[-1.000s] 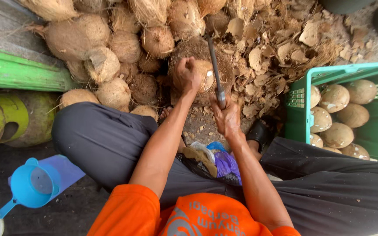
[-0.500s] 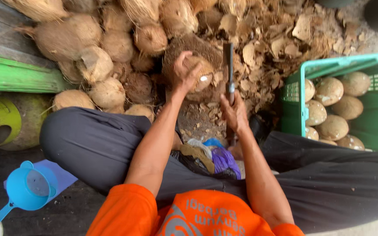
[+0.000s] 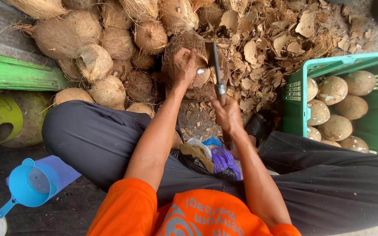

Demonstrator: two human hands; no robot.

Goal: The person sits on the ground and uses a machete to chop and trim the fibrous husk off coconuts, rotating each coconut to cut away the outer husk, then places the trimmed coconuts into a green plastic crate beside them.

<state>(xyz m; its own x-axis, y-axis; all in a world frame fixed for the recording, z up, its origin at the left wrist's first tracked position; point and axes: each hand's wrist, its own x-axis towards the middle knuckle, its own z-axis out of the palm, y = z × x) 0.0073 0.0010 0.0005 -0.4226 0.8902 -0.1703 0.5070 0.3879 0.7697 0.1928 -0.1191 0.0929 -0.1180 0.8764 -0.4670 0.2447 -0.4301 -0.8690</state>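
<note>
My left hand (image 3: 183, 65) grips a brown coconut (image 3: 200, 75) on top of a dark round block (image 3: 184, 46). My right hand (image 3: 226, 114) holds the handle of a cleaver-like knife (image 3: 214, 65), whose blade stands upright against the right side of the coconut. A pale patch of shell shows where the husk is cut away. Both forearms reach out from orange sleeves over my dark trousers.
A heap of husked, fibrous coconuts (image 3: 106, 48) lies at the far left. Dry shell chips (image 3: 267, 48) litter the ground on the right. A green crate (image 3: 300, 76) at right holds several cleaned coconuts (image 3: 333, 89). A blue scoop (image 3: 31, 185) and a green plank (image 3: 18, 74) are at left.
The knife has swung from a slant to upright and moved in against the coconut. My left hand has turned the coconut and kept its hold.
</note>
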